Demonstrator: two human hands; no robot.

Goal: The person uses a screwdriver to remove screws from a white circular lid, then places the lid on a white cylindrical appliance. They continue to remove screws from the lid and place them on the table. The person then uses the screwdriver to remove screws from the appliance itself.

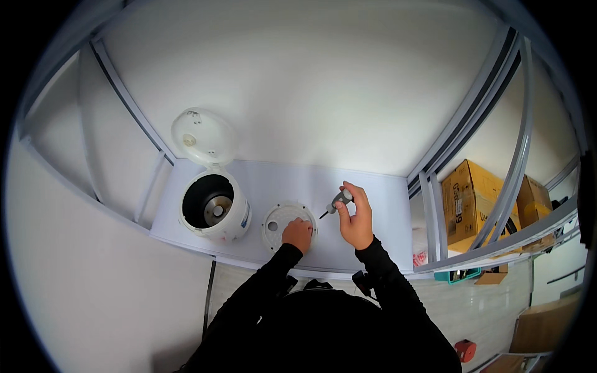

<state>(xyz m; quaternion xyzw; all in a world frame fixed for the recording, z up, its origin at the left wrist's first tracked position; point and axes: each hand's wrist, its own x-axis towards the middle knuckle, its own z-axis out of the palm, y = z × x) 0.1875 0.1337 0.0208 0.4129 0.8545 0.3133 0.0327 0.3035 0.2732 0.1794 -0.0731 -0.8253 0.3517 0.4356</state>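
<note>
The right hand [356,219] is curling closed around a small screwdriver with a stubby grey handle and a short dark shaft [336,202]. The handle is sitting between the thumb and the bent fingers, and the shaft is slanting down and to the left out of the grip, its tip hanging just above the white tabletop [373,186], close to the right rim of a round, flat, white plastic inner lid plate [280,222]. Whether the tip is touching anything is too small to tell.

The left hand [297,234] is resting with its fingers folded down on the near right part of that round plate, pressing or holding its edge; the fingers are hiding what lies under them, so it is unclear whether they are pinching anything. The plate is lying flat on the tabletop, just to the left of the screwdriver grip and directly under the left hand.

Further left of both grips, a white cylindrical electric rice cooker [214,208] is standing with its dark inner cavity showing a metal heating disc. Its white rounded hinged lid [202,135] is standing open behind it, tilted away from the hands.

Well to the right of the grips, beyond the grey metal frame, brown cardboard boxes [472,202] are sitting on the floor.
</note>
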